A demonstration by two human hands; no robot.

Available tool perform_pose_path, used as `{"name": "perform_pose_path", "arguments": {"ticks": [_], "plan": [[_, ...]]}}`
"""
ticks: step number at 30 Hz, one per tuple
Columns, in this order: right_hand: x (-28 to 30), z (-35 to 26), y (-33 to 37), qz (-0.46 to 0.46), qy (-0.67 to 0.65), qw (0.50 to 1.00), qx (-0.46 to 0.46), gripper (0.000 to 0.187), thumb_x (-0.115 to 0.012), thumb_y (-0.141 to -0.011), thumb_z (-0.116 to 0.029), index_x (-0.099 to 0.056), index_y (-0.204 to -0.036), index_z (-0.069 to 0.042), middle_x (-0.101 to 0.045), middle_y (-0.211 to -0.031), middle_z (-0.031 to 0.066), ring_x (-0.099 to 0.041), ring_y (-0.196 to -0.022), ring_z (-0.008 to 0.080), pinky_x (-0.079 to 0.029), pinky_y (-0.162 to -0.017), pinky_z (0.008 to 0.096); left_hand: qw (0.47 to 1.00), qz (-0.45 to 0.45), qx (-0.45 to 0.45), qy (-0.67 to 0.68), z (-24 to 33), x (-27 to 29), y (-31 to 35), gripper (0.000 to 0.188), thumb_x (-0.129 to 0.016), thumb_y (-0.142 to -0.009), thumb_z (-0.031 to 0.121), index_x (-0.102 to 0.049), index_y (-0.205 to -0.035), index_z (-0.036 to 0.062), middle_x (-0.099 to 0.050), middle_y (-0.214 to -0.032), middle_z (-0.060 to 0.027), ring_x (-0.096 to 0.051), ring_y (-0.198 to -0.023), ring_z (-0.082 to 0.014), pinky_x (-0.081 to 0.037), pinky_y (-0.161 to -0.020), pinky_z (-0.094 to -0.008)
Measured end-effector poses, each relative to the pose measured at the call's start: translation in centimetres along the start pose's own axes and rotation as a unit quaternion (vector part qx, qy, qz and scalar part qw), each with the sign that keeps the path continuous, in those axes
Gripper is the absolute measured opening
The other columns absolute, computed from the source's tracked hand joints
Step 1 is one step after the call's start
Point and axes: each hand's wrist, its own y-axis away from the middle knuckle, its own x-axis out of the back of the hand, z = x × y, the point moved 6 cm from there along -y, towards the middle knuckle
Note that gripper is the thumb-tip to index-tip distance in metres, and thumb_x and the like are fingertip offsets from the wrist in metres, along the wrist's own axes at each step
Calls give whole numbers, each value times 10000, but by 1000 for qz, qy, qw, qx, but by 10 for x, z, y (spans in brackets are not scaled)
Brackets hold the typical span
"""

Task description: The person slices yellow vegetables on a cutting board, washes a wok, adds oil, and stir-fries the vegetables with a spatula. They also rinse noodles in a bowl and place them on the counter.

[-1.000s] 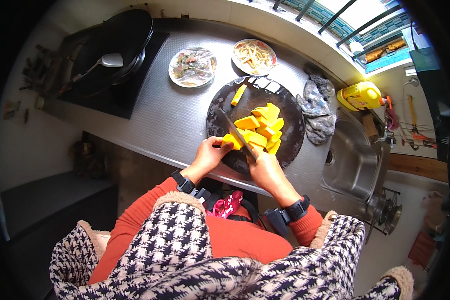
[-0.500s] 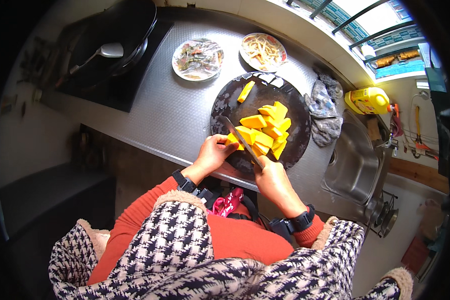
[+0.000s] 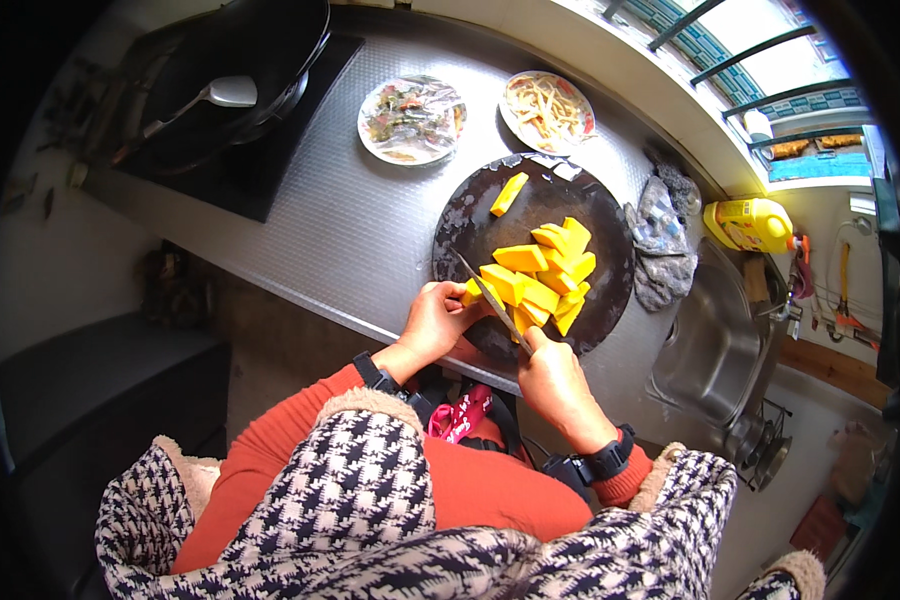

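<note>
- On the round dark board (image 3: 612, 262), at the near edge of the counter (image 3: 320, 200), sits a heap of yellow chunks (image 3: 538, 293); one lone yellow stick (image 3: 510, 194) lies apart at the far side.
- Right hand (image 3: 555, 382): wrapped closed round the handle of the knife (image 3: 492, 301), blade slanting up and leftward along the heap's left side.
- Left hand (image 3: 437, 322): fingers curled in, pinching the leftmost chunk (image 3: 471, 292), and that thumb is right beside the blade!
- Best form here, I'd say: fingertips tucked, knuckles leading, thumb behind them, chunk flat side down against rocking.
- Straight, unhurried strokes should give even pieces; a little room between chunk and heap would let the edge land cleanly.
</note>
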Motion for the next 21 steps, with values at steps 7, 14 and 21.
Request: {"name": "perform_pose_path", "arguments": {"ticks": [7,14,21], "plan": [[-36,22,-60,23,-43,997,55,224,-513,-817,-44,-630,-987,46,-626,-923,315,-618,-897,461,-509,-790,484,999,21,-27,-4,-18,-2,-6,561,-776,-790,310,-581,-1139,-84,-545,-1137,-162,-637,-989,-227,-523,-852,-321],[-16,18,-48,27,-95,993,70,182,-574,-837,-97,-639,-963,18,-631,-875,296,-620,-890,443,-509,-756,470,996,33,-77,15,-28,-3,-8,486,-784,-787,263,-603,-1103,-60,-562,-1103,-131,-635,-945,-195,-519,-836,-294],[20,-6,7,5,-40,999,28,145,-558,-865,-123,-596,-926,3,-627,-785,291,-624,-794,460,-508,-706,503,993,69,-73,54,-34,-8,-8,288,-796,-760,89,-635,-978,-9,-573,-1014,-64,-607,-850,-115,-520,-781,-250]]}}
